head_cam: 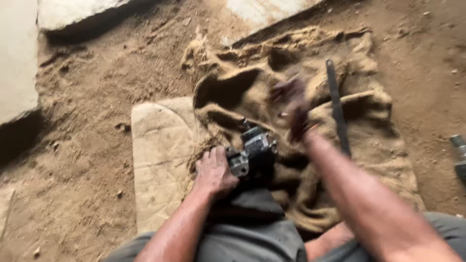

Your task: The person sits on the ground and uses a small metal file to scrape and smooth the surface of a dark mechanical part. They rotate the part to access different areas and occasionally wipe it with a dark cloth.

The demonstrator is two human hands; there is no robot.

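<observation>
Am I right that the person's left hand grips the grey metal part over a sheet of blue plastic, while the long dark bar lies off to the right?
Not quite: the head view shows brown burlap sacking, not blue plastic, under the metal part. The rest stands: the left hand grips that part, and the long dark bar lies off to the right.

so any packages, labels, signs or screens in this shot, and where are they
No labels, signs or screens show.
Burlap sack: lies crumpled on the dirt floor ahead of the person, tan, coarse weave, spread like a mat.
Flattened cardboard sheet: left of the sack, pale beige, creased, no print visible.
</observation>
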